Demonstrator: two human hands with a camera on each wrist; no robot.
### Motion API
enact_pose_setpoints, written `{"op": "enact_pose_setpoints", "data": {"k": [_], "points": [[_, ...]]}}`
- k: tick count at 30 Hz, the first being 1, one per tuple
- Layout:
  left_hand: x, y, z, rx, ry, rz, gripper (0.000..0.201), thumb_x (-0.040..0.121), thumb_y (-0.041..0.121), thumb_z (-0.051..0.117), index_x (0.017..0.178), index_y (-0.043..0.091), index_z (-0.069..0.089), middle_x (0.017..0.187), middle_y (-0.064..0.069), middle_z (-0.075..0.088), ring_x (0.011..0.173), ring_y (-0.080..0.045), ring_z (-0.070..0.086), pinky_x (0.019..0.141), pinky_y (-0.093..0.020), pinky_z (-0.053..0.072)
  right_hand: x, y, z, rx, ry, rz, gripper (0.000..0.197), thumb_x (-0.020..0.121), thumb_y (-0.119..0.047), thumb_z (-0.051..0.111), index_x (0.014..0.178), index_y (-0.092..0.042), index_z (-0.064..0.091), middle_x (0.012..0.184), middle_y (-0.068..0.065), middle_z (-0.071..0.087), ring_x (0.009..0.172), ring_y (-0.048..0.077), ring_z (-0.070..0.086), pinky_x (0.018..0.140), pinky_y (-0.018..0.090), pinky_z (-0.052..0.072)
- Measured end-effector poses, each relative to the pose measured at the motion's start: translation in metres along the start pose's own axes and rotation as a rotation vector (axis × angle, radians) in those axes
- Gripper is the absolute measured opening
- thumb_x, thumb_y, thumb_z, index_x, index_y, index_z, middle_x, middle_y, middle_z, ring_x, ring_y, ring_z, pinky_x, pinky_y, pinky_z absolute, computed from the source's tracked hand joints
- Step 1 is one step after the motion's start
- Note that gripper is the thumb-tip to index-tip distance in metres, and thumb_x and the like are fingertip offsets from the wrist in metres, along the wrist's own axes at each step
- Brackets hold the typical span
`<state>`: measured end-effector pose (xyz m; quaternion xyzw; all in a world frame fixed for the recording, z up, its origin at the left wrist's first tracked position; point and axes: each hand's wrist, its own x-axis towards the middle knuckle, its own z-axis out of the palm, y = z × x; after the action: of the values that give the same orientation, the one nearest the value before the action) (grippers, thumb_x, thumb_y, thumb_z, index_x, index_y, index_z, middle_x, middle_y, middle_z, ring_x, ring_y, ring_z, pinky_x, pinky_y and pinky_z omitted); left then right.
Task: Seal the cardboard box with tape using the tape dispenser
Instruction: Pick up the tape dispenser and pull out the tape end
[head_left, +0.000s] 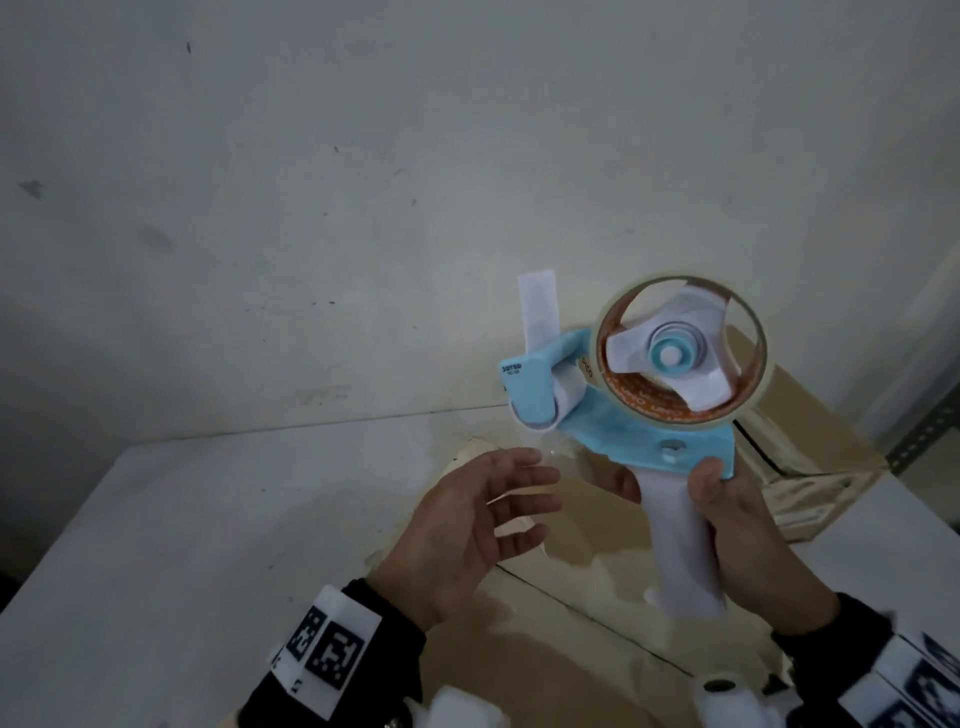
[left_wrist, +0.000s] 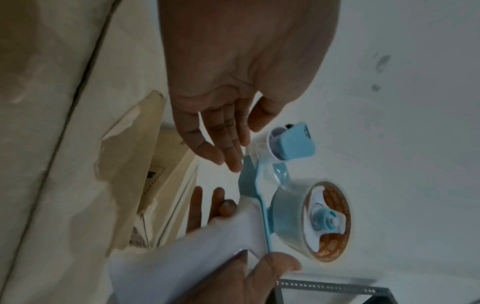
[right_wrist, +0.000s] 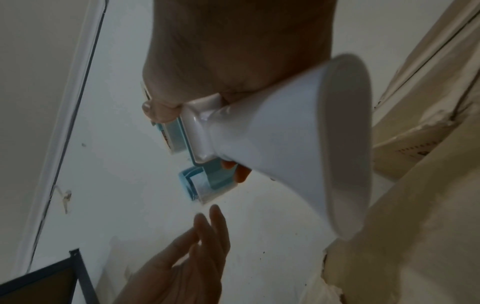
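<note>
Right hand (head_left: 748, 525) wraps the white handle of a blue-and-white plastic tape dispenser (head_left: 639, 415), raised above the brown cardboard box (head_left: 571, 639); left hand (head_left: 467, 525), fingers spread, reaches to draw out tape, which seems the next move

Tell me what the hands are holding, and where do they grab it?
The right hand grips the blue-and-white plastic tape dispenser by its white handle. The left hand is open with fingers spread near the dispenser's front, holding nothing.
</note>
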<state>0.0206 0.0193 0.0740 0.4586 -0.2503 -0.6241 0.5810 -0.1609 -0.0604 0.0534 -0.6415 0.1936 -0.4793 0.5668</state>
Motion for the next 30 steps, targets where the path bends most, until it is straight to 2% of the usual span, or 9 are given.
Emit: {"op": "enact_pose_setpoints", "data": {"k": [1,3,9,12,16,21,25,28,30], "points": [[0.001,0.001,0.000,-0.001,0.002,-0.007,0.025,0.091,0.022,0.042,0.098,0.010,0.063,0.089,-0.006,0.071,0.071,-0.014,0.067,0.058,-0.025,0.054,0.000,-0.001,-0.001,0.025,0.007,0.009,0.056,0.059,-0.075,0.063,0.099,-0.036,0.068,0.092,-0.015,0.072,0.081,0.005,0.068,0.068,0.015,0.053],[0.003,0.004,0.001,0.012,-0.007,-0.028,0.028,0.092,0.029,0.042,0.104,0.011,0.061,0.090,-0.004,0.072,0.073,-0.013,0.068,0.059,-0.026,0.055,0.000,-0.001,-0.003,0.060,0.012,0.023,0.049,0.057,-0.075,0.065,0.091,-0.040,0.070,0.087,-0.014,0.073,0.078,0.006,0.069,0.067,0.016,0.053],[0.013,0.008,0.013,-0.003,-0.015,-0.078,0.019,0.092,0.024,0.047,0.094,0.014,0.063,0.080,-0.001,0.072,0.068,-0.010,0.068,0.057,-0.023,0.055,-0.004,0.008,-0.001,0.102,0.011,0.073,0.066,0.056,-0.071,0.070,0.097,-0.019,0.068,0.087,0.001,0.073,0.076,0.019,0.069,0.067,0.024,0.055],[0.014,0.010,0.015,-0.117,-0.016,-0.107,0.017,0.090,0.018,0.050,0.085,0.011,0.065,0.074,-0.003,0.071,0.063,-0.009,0.068,0.056,-0.023,0.054,-0.003,0.007,-0.001,0.131,0.019,0.072,0.063,0.055,-0.071,0.071,0.095,-0.022,0.070,0.084,0.002,0.073,0.074,0.018,0.069,0.065,0.024,0.055],[0.012,0.007,0.011,-0.199,-0.037,-0.105,0.013,0.084,0.015,0.052,0.084,0.008,0.064,0.071,-0.002,0.071,0.061,-0.007,0.067,0.055,-0.023,0.056,-0.001,0.009,-0.003,0.133,0.041,0.089,0.091,0.055,-0.072,0.070,0.110,-0.001,0.057,0.091,0.003,0.073,0.078,0.021,0.069,0.068,0.026,0.056],[0.012,0.006,0.009,-0.250,-0.036,-0.131,0.016,0.088,0.011,0.048,0.083,0.006,0.062,0.065,-0.004,0.068,0.055,-0.009,0.066,0.053,-0.025,0.057,-0.004,0.009,-0.004,0.181,0.028,0.114,0.061,0.051,-0.073,0.072,0.092,-0.028,0.073,0.086,-0.003,0.074,0.076,0.014,0.070,0.065,0.021,0.055],[0.012,0.005,0.010,-0.258,-0.043,-0.147,0.016,0.090,0.006,0.044,0.087,0.006,0.059,0.060,-0.001,0.060,0.049,-0.006,0.060,0.053,-0.026,0.057,-0.004,0.010,-0.003,0.174,0.009,0.143,0.080,0.049,-0.072,0.074,0.100,-0.011,0.068,0.089,0.003,0.074,0.077,0.021,0.070,0.065,0.025,0.056],[0.011,0.005,0.009,-0.247,-0.071,-0.179,0.019,0.081,0.007,0.049,0.094,0.004,0.062,0.060,0.000,0.058,0.047,-0.005,0.056,0.056,-0.028,0.058,-0.004,0.008,-0.001,0.173,0.006,0.115,0.064,0.051,-0.071,0.073,0.094,-0.024,0.072,0.090,-0.002,0.074,0.079,0.017,0.070,0.066,0.023,0.056],[0.010,0.004,0.007,-0.242,-0.069,-0.202,0.017,0.082,0.007,0.049,0.092,0.004,0.063,0.059,0.001,0.057,0.047,-0.004,0.055,0.057,-0.029,0.058,-0.005,0.008,-0.002,0.184,0.003,0.108,0.062,0.052,-0.071,0.073,0.094,-0.026,0.072,0.089,-0.001,0.074,0.079,0.018,0.070,0.066,0.024,0.056]]}}
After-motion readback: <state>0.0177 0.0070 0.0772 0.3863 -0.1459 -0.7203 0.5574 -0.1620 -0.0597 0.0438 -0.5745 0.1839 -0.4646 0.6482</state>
